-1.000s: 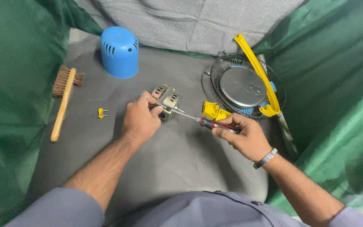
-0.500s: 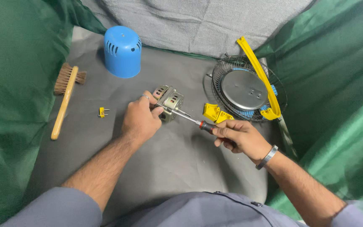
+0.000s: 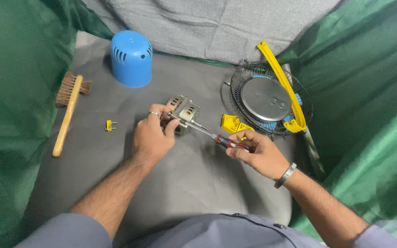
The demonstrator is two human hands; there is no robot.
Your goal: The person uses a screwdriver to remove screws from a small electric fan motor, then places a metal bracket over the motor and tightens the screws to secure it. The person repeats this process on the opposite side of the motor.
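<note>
Left hand (image 3: 151,138) is clamped on our motor (image 3: 183,115), fingers wrapped over its near-left side, ring on one finger. Motor sits mid-mat, metal housing with slots, shaft sticking out toward the right. Right hand (image 3: 258,154) is closed around the screwdriver (image 3: 212,136) by its red-and-black handle; shank runs up-left, tip at the motor just by our left fingers. Can't tell if the tip is seated in a screw.

Just right of the motor: yellow bracket (image 3: 233,124) on the mat, touching the fan guard's near edge. Fan guard (image 3: 265,98) lies flat at far right, wire cage with a metal disc in the middle, blue blades under it, yellow strip (image 3: 283,85) curved across it.

Far centre: blue cover (image 3: 131,59), standing open end down. Left: small yellow plug (image 3: 110,125), then brush (image 3: 68,112) with wooden handle, well apart from our hands. All on grey mat (image 3: 198,183).
</note>
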